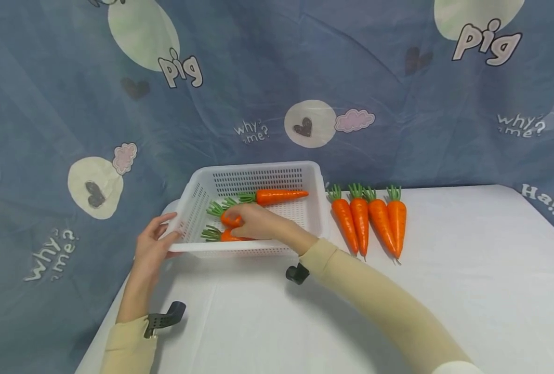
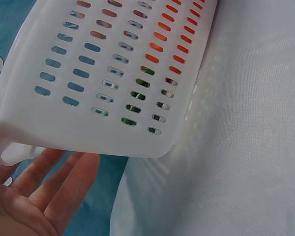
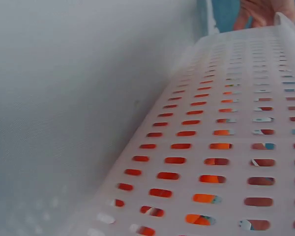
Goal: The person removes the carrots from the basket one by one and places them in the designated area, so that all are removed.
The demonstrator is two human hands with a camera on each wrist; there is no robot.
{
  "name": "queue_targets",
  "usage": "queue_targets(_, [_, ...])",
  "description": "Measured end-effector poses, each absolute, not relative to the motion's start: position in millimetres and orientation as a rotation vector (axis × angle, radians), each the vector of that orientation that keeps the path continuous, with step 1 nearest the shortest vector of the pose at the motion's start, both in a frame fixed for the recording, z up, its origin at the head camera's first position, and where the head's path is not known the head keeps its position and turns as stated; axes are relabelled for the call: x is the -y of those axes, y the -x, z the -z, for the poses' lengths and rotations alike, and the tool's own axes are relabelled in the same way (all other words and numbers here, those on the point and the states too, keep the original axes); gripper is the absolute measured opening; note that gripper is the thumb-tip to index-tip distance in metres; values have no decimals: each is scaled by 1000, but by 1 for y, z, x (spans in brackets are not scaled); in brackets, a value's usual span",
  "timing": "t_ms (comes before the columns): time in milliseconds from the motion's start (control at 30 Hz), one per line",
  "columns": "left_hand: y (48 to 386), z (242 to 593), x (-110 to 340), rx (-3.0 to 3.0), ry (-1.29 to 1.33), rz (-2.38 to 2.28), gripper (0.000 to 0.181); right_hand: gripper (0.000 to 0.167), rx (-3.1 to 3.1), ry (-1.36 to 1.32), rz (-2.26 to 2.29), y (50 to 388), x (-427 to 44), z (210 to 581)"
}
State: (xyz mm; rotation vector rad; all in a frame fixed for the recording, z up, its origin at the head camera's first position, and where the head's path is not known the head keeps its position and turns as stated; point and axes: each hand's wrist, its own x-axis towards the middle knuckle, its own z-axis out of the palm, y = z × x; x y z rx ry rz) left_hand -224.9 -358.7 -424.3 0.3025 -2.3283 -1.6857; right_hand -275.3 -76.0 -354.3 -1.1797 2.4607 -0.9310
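the right hand [image 1: 258,221] pinches a carrot [image 1: 227,220] inside the white basket [image 1: 239,247]; its slotted wall [image 3: 239,169] hides this from the right wrist view. the left hand [image 1: 149,249] grips the rim, fingers [image 2: 71,189] outstretched in the left wrist view. the white tablecloth [image 1: 239,301] runs rightward well past four carrots [image 1: 359,223], blue curtain [image 1: 239,67] behind.

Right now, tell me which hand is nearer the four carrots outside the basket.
Right. The right hand reaches into the basket, to the left of the four carrots; the left hand is farther off, at the basket's left end.
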Motion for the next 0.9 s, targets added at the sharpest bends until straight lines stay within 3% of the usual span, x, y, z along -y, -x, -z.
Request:
queue_targets(467, [208,396,334,2346,-355,1705,53,45,-2367,1143,869,281,71,366])
queue_targets(700, [233,438,361,2338,-312,1647,51,45,-2348,1078,814,280,69,365])
queue_targets(900, [210,402,338,2355,-315,1675,52,46,-2342,1051,756,282,69,366])
